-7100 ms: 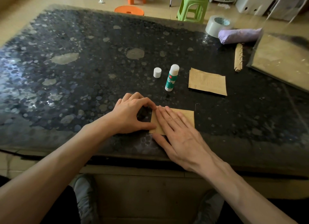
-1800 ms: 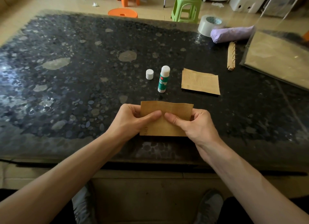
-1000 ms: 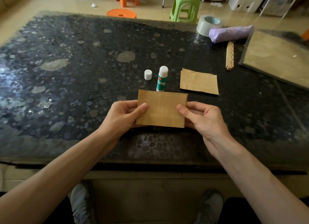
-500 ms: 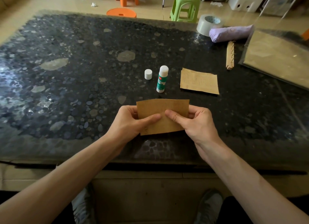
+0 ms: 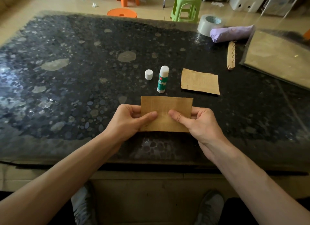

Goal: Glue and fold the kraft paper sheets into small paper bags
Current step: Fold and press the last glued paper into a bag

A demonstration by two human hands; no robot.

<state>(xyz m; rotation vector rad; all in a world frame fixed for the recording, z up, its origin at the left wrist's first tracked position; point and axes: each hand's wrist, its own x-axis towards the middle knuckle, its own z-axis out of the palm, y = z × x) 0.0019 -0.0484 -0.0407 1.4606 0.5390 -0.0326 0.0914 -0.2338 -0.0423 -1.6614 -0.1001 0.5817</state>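
A folded kraft paper piece is held just above the dark pebble-patterned table near its front edge. My left hand pinches its left side, thumb on the front and fingers behind. My right hand pinches its right side the same way. Both thumbs nearly meet at the middle. Behind it an uncapped green-and-white glue stick stands upright, with its white cap to the left. A second folded kraft piece lies flat to the right of the glue.
At the back right lie a tape roll, a lilac bundle, a torn spiral-bound strip and a plastic-wrapped pack of kraft sheets. Green and orange stools stand beyond the table.
The paper was pressed flat on the table, then lifted in both hands. In the last half second it has been raised a little and my thumbs have moved slightly apart.
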